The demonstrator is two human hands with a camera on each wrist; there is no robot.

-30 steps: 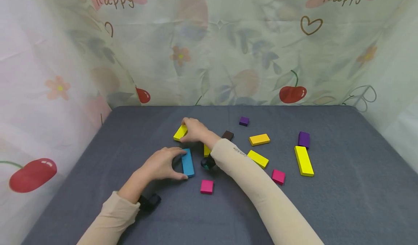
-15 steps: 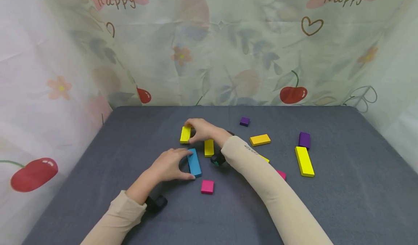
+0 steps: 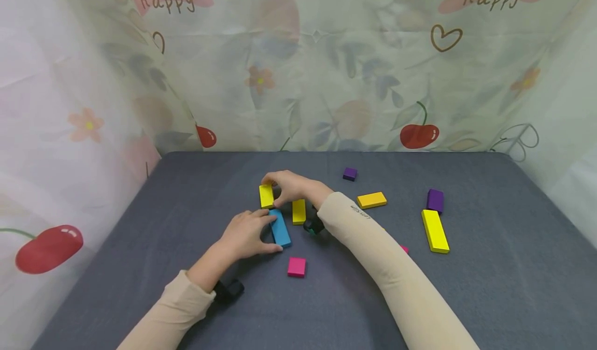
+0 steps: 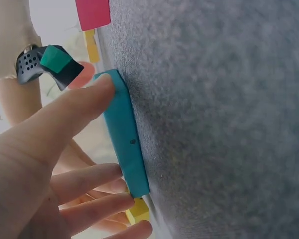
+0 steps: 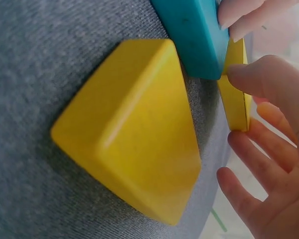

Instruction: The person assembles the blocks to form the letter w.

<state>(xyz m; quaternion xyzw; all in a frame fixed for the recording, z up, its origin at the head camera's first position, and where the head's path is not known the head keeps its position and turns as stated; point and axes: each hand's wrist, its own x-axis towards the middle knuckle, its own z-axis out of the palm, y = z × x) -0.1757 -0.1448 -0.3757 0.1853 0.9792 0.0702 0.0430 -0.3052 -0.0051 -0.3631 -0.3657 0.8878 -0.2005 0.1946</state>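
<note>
My left hand (image 3: 244, 234) holds a blue wooden block (image 3: 280, 229) lengthwise, its thumb at the near end and fingertips at the far end. In the left wrist view the thumb presses the end of this blue block (image 4: 123, 134), which lies on the cloth. Just beyond, my right hand (image 3: 294, 186) pinches a yellow block (image 3: 266, 197) between thumb and fingers. The right wrist view has that yellow block (image 5: 235, 102) end to end with the blue one, seemingly touching. Another yellow block (image 3: 298, 212) lies to the right of the blue block, apart from it.
A pink block (image 3: 296, 267) lies nearer me. Rightward are an orange-yellow block (image 3: 371, 200), a small purple block (image 3: 350, 173), and a larger purple block (image 3: 435, 200) against a long yellow block (image 3: 435, 231). My right forearm mostly covers a pink block (image 3: 404, 248). A patterned curtain (image 3: 317, 80) stands behind.
Both hands have shifted right with their blocks. The yellow block has turned straighter and come nearer me, and the blue block has moved up to its near end.
</note>
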